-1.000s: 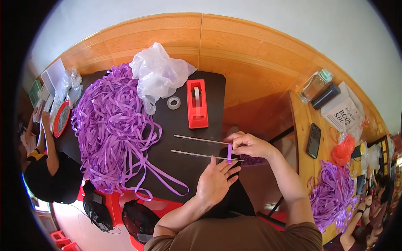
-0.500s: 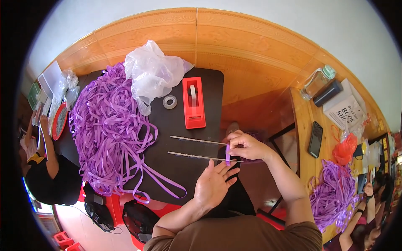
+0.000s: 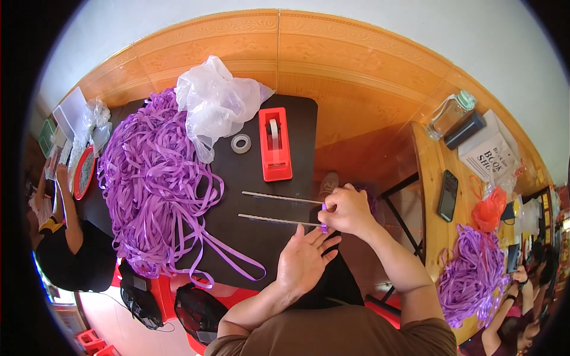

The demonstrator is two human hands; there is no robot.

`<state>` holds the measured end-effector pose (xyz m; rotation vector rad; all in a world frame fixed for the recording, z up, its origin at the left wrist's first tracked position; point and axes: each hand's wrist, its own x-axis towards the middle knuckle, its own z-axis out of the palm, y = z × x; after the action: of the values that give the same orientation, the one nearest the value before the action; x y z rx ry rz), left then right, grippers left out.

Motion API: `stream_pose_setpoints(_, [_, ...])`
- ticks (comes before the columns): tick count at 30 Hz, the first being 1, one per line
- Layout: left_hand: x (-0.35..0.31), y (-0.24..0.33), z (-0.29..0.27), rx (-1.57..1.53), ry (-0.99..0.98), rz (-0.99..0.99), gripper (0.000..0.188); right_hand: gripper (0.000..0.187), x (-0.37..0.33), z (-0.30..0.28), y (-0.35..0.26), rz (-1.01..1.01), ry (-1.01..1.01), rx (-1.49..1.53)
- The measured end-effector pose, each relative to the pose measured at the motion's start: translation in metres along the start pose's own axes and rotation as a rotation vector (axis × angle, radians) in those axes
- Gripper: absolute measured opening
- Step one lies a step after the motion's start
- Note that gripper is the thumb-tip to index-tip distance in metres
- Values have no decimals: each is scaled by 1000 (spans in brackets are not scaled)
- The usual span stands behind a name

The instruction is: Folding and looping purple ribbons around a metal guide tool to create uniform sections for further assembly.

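Note:
Two thin, twisted-looking metal rods [image 3: 279, 220] lie roughly parallel over the table's right part, their right ends near my hands. A short length of purple ribbon [image 3: 324, 227] spans from one rod to the other close to those ends. My right hand [image 3: 350, 209] is closed in a pinch on this ribbon and covers the far rod's end. Palm up, my left hand [image 3: 304, 258] lies open with its fingers apart, the fingertips just under the near rod and the ribbon. Whether they press on the rod cannot be made out.
A large heap of purple ribbon [image 3: 157, 190] covers the dark table's left side. Behind are a clear plastic bag [image 3: 217, 98], a tape roll [image 3: 241, 143] and a red tape dispenser [image 3: 275, 163]. On the wooden table at right are a phone [image 3: 447, 196] and more ribbon [image 3: 472, 276]. People sit at both sides.
My right hand has shifted slightly right and nearer to me, turning over the ribbon, so less of it shows. My left hand stays nearly in place.

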<state>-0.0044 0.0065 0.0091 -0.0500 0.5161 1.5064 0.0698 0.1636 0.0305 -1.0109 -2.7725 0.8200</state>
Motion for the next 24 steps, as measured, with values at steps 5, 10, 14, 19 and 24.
stream_pose_setpoints(5, [-3,2,3,-53,-48,-10,65,17,-13,16,-13,-54,308,-267])
stream_pose_setpoints(10, [-2,1,2,-75,-46,-9,64,20,-24,23,-21,-69,468,-412])
stream_pose_setpoints(14, [-2,0,0,-65,-63,-10,63,24,-27,25,-13,-111,488,-294])
stream_pose_setpoints(19, [-1,-1,-1,-4,-26,2,65,20,-36,28,24,-88,364,192])
stream_pose_setpoints(24, [-3,1,2,20,-7,12,67,7,-44,32,48,-14,156,963])
